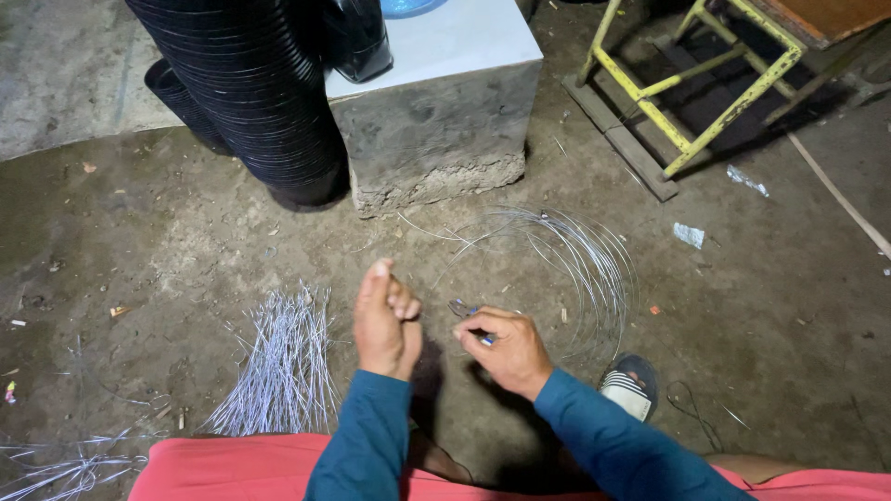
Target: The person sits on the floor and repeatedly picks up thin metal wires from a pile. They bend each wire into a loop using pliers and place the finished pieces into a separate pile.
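The left hand (385,320) is clenched on a thin wire end, too fine to make out; the right hand (506,348) grips small blue-handled pliers (469,315) beside it. Just beyond lies a loose coil of silvery wire (594,269) on the dirt floor (789,315), with a heap of cut straight wire pieces (278,366) to the left, stacked black plastic pots (260,93) against a grey concrete block (436,121), and a yellow metal frame (687,83) far right

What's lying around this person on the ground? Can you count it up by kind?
Wire coil: 1
Heaps of cut wire pieces: 2
Stacks of black pots: 2
Concrete block: 1
Yellow metal frame: 1
Sandal: 1
Total: 8
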